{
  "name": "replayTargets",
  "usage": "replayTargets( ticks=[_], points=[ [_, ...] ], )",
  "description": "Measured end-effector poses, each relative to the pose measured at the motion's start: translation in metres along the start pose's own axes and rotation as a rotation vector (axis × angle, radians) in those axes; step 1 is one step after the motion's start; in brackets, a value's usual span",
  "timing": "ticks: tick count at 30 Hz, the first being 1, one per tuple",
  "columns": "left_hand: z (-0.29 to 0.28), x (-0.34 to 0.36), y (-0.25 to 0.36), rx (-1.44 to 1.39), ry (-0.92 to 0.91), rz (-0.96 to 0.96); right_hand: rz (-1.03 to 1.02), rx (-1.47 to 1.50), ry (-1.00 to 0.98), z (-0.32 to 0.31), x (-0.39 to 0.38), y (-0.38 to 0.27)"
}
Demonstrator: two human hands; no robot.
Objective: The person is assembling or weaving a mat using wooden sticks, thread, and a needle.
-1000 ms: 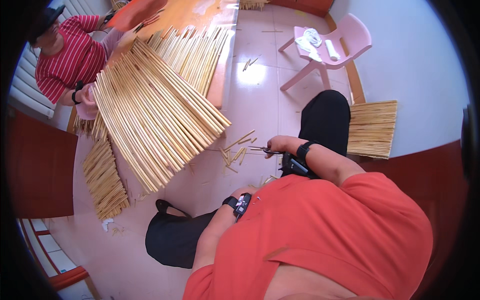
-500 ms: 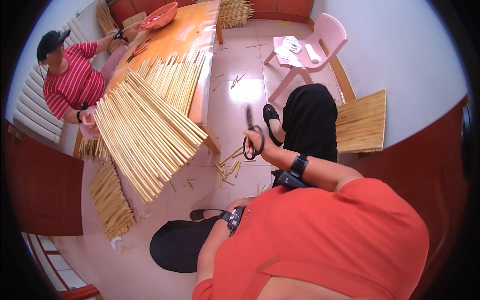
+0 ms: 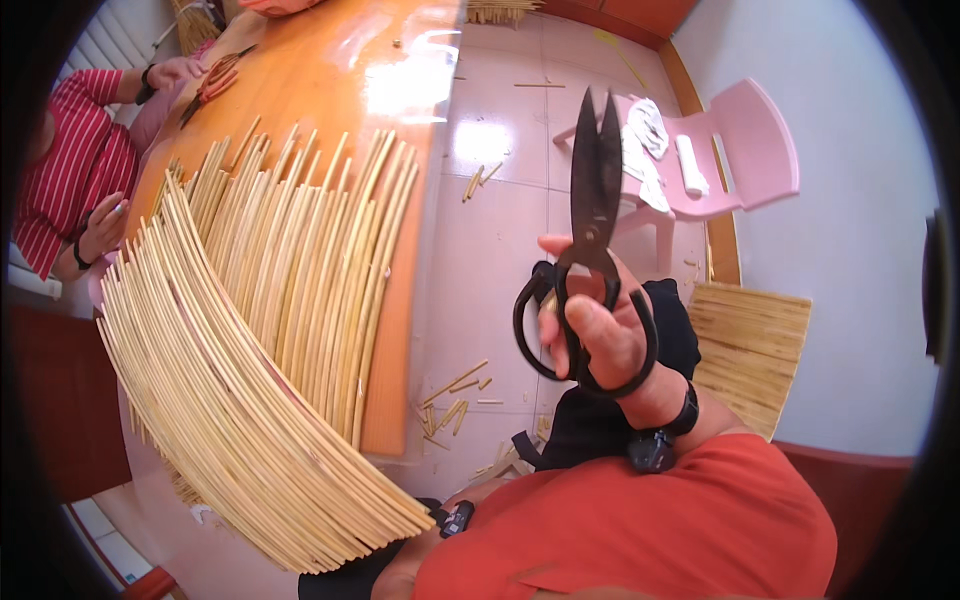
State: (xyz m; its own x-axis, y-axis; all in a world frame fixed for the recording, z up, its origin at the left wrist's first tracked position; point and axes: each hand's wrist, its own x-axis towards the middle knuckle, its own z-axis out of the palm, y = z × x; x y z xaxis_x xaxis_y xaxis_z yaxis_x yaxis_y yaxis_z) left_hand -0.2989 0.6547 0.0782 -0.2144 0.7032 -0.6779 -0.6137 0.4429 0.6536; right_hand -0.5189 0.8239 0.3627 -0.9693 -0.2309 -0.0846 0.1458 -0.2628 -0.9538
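Observation:
Black scissors (image 3: 596, 175) point upward in my right hand (image 3: 605, 335), whose fingers are wrapped at the looped handles. The two blades are slightly apart at the tips. My left hand (image 3: 478, 492) is low against my lap, mostly hidden by my body, with its fingers out of sight. To my left, a sheet of straight pale sticks (image 3: 240, 400) slants over the near end of the wooden table (image 3: 300, 60), overhanging it, on top of more sticks (image 3: 340, 260) with uneven far ends.
A co-worker (image 3: 80, 150) in a striped top sits across the table, near red-handled tools (image 3: 215, 88) and an orange basin (image 3: 275, 5). A pink chair (image 3: 750, 150) holds white cloths (image 3: 648, 130). A stick panel (image 3: 750, 355) leans by the wall. Stick offcuts (image 3: 455, 410) litter the floor.
My right hand has risen with the scissors, now upright and closer to the camera. The co-worker's far hand has left the basin. The whole view has shifted.

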Motion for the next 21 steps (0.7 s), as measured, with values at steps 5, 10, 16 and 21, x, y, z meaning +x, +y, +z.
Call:
replayTargets(
  ticks=[5, 10, 16, 21],
  points=[
    [-0.017, 0.023, 0.022, -0.010, 0.025, 0.008, 0.069, -0.223, 0.089, -0.015, 0.089, 0.019],
    [-0.026, 0.043, 0.043, -0.012, 0.078, 0.041, -0.056, -0.312, 0.016, -0.033, 0.171, 0.042],
    [-0.022, 0.058, 0.061, -0.059, 0.179, 0.075, -0.263, -0.969, -0.104, -0.019, 0.249, 0.016],
    [-0.014, 0.067, 0.073, -0.063, 0.259, 0.102, -0.277, -1.441, -0.132, -0.034, 0.296, -0.007]
  ],
)
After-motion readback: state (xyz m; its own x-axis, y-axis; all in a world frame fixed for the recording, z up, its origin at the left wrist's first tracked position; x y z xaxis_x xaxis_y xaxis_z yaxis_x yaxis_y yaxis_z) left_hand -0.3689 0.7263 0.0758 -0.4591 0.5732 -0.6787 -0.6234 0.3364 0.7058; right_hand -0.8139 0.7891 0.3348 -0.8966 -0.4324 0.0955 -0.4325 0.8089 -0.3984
